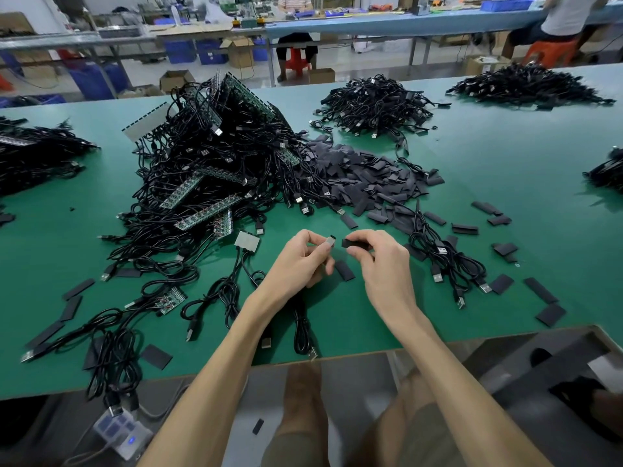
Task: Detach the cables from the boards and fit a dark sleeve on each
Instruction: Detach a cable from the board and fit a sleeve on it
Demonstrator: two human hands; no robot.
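Cable [301, 326] in hand runs from the near edge of the worktop [505, 156] up under our left hand [303, 261], whose thumb and fingers pinch its pale end [330, 242] just above the green surface. Our right hand [381, 261] pinches 1 dark sleeve [355, 243], with one end turned toward the cable's end; the 2 are close but not yet touching.

We judge that this cable is already off its board and that we are at the fitting step. The next move calls for lining the sleeve's mouth up square with the end, then sliding it over while the left hand holds steady. If the mouth is pressed flat, it may need a squeeze to open it.

Behind our hands lies the loose pile of sleeves [367, 176]. To its left is the big heap of cables and boards [215, 170], and farther back a pile of cables [374, 106]; we cannot tell whether those are finished.
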